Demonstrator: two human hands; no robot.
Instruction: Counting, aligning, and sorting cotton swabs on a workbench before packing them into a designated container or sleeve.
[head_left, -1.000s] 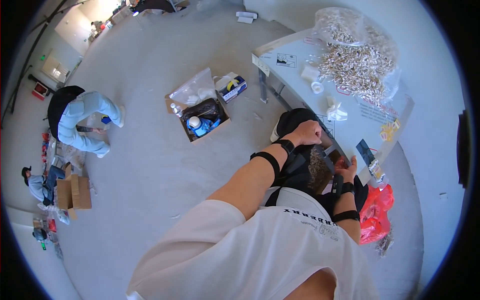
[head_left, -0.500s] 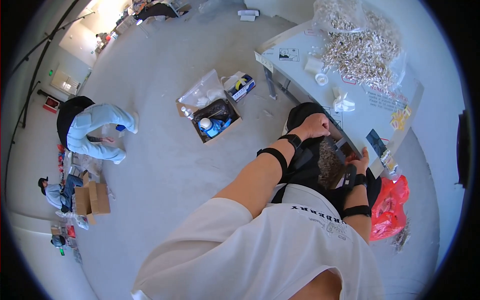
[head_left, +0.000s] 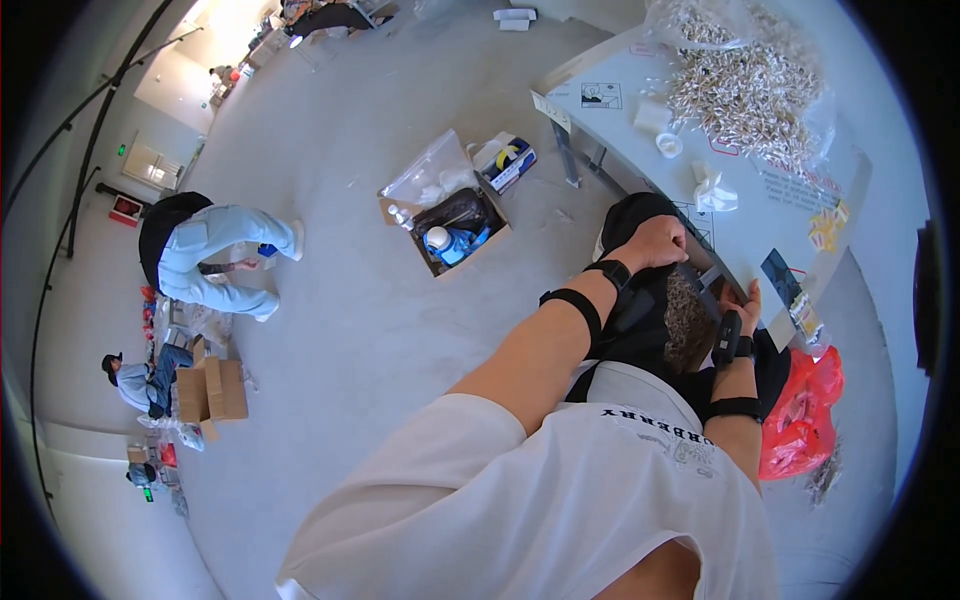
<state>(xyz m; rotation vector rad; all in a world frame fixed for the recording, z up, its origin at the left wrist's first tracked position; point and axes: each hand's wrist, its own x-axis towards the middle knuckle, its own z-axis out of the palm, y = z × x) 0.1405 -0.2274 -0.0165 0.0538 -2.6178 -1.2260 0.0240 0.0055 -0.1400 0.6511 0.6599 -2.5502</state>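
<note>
My left hand is closed in a fist against the near edge of the pale table. Its fingertips are turned down, and whatever they hold is hidden. Close to the table's near corner, my right hand grips the edge, thumb up along the rim and the other fingers mostly out of sight. Below, between my arms, lies a mass of small brownish pieces. On the tabletop is a big heap of small shiny pieces, partly in clear plastic. A small white cup and a crumpled white wrapper lie nearer to me.
Yellow packets and a dark card lie along the right of the table. A red plastic bag sits below. An open carton with a blue bottle stands on the floor. Two people work at left.
The whole view has shifted a little to the right as my head turned. Both hands stay at the table edge. The bending person's arm at left has moved slightly.
</note>
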